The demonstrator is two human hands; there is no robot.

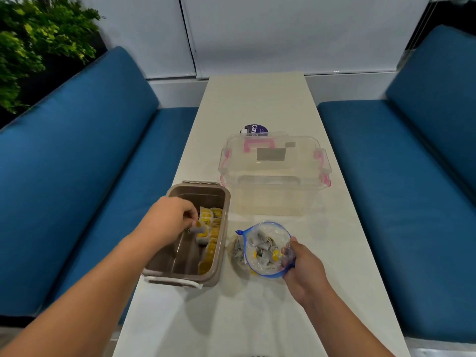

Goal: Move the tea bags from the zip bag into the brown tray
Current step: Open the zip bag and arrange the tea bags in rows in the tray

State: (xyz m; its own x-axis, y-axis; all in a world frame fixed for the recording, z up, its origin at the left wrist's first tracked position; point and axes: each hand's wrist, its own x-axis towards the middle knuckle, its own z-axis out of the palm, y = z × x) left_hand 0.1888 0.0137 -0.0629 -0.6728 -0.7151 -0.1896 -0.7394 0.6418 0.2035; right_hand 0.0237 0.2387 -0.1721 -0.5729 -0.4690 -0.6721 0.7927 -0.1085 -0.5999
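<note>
The left grip (171, 219) hangs over the brown tray (223, 249), its fingertips pressed together on a single tea bag (197, 227), which dangles above the middle of the tray, close against the ones already inside. The right grip (305, 270) is curled round the near right edge of the zip bag (270, 229), pinching its blue-rimmed mouth so that the opening gapes upward toward the camera. Inside the bag lies a loose heap of grey tea bags (262, 249) with yellow tags, tangled with their strings. The bag rests on the white tabletop (231, 318), just to the right of the tray and apart from it. In the tray, a row of yellow-tagged tea bags (211, 231) stands packed along the right wall from the far end almost to the near end; the left part of the tray floor shows bare brown plastic. A white handle (171, 280) runs along the tray's near edge. Beyond the zip bag sits a clear storage box (273, 176) with pink latches, its lid on, and a round purple-labelled container (255, 130) peeks out behind it. Blue cushioned benches (90, 163) flank the tabletop on both sides, and a leafy green plant (38, 47) fills the far left corner.
</note>
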